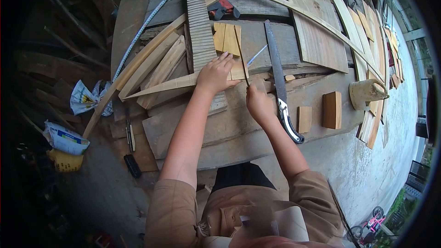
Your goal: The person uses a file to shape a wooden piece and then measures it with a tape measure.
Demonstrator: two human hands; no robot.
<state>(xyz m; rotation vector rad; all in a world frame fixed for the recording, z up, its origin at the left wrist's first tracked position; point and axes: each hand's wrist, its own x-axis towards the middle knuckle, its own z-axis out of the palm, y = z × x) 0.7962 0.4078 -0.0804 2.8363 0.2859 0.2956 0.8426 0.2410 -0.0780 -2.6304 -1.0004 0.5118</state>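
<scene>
My left hand (216, 74) presses on a pale tapered wood strip (167, 86), which lies across a ridged board (200, 32). In my right hand (260, 103) is the end of a long thin dark tool (242, 55), its fingers wrapped round it; it may be a file or narrow blade. The tool runs forward beside the strip's right end and over the edge of a yellowish wood block (226, 38). A handsaw (277, 64) with a black and white handle lies just right of my right hand. A pen (257, 55) rests between tool and saw.
Two small wood blocks (331, 110) stand on the right of the plank table (257, 140). A cup-like container (367, 94) sits at its right edge. A measuring tape (138, 39), a cutter (131, 137) and bags (66, 138) are at left; long strips cross the back.
</scene>
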